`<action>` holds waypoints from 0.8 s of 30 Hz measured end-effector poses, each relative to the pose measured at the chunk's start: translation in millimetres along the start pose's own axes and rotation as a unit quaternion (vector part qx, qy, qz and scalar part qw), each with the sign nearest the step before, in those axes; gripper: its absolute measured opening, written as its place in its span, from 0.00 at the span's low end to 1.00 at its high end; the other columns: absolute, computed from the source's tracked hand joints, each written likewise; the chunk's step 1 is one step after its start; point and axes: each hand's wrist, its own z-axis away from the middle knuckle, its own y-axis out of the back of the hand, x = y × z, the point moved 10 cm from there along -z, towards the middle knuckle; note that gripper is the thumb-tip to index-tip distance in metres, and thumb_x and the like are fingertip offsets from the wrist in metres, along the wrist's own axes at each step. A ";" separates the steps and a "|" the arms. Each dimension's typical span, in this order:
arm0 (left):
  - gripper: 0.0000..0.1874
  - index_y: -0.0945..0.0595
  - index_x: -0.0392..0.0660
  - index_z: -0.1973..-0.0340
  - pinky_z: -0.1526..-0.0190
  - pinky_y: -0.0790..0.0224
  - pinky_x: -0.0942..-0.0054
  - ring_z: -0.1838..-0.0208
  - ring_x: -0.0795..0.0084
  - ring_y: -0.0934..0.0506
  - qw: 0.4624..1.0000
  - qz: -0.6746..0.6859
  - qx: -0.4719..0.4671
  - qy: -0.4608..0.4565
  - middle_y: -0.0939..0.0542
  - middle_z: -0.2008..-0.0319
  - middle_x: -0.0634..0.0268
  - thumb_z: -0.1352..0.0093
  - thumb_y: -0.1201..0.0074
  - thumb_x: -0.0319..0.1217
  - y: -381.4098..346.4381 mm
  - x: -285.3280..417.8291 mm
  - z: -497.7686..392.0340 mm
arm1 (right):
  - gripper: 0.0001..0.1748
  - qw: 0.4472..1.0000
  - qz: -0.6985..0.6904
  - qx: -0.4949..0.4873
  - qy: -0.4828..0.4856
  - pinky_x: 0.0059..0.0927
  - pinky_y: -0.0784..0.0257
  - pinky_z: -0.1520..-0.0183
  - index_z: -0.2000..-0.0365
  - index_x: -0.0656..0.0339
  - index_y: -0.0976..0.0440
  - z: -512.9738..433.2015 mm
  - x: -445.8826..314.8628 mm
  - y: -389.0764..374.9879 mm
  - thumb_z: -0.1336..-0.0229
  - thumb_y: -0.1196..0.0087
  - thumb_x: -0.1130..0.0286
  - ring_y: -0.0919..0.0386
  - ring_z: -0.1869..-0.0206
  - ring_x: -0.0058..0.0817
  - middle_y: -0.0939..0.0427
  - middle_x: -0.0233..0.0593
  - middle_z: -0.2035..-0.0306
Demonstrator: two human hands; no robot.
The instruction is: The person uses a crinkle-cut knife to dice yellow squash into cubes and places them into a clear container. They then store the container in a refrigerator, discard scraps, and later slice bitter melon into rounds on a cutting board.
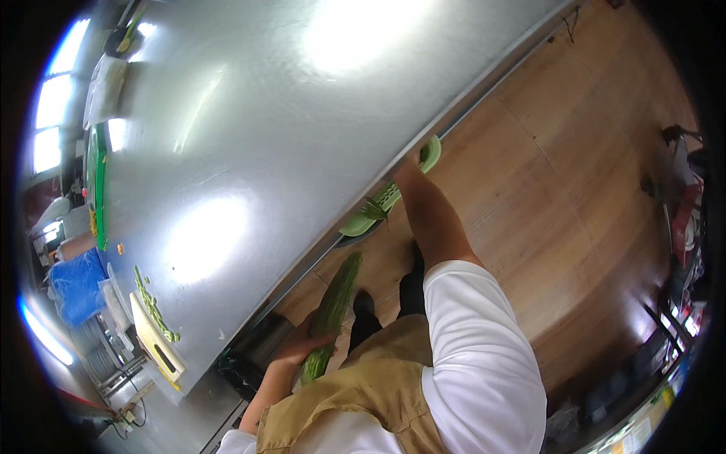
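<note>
My left hand [306, 343] is closed round a long, ridged green cucumber [334, 301], low in front of the tan apron. The arm on the right reaches to the table's edge, where my right hand [409, 156] is at a light green plastic basket [356, 226] partly under the tabletop. Its fingers are hidden, so what it touches or holds cannot be told. Some green vegetable pieces [374, 210] show in the basket. A broad stainless steel table [272, 147] lies before me.
A cream cutting board [153, 340] with a row of cut green pieces [150, 301] lies at the table's left end. Behind stand a blue plastic bag [79, 284] and a green-edged board or tray [100, 187]. Wood-look floor [544, 187] spreads right.
</note>
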 end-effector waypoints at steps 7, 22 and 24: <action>0.46 0.38 0.38 0.33 0.41 0.35 0.69 0.42 0.63 0.26 0.980 -0.162 0.113 0.018 0.24 0.45 0.52 0.41 0.32 0.43 43.4 -86.6 50.4 | 0.25 0.990 -0.023 -0.007 0.141 0.43 0.26 0.46 0.46 0.58 0.26 57.1 0.6 73.7 0.44 0.44 0.61 0.22 0.45 0.39 0.24 0.48 0.46; 0.47 0.31 0.35 0.39 0.40 0.35 0.61 0.39 0.51 0.27 0.954 -0.264 0.123 -0.066 0.25 0.43 0.44 0.41 0.40 0.61 115.3 -193.5 217.7 | 0.47 0.799 -0.372 -0.418 0.220 0.30 0.30 0.43 0.34 0.65 0.44 531.1 -99.8 128.3 0.47 0.32 0.58 0.28 0.44 0.30 0.29 0.46 0.42; 0.47 0.31 0.37 0.38 0.40 0.35 0.61 0.39 0.51 0.27 0.956 -0.239 0.154 -0.074 0.24 0.43 0.45 0.41 0.40 0.61 145.2 -224.5 263.3 | 0.47 0.754 -0.383 -0.447 0.293 0.30 0.31 0.42 0.34 0.64 0.44 565.1 -153.6 141.7 0.47 0.32 0.59 0.29 0.43 0.29 0.30 0.44 0.41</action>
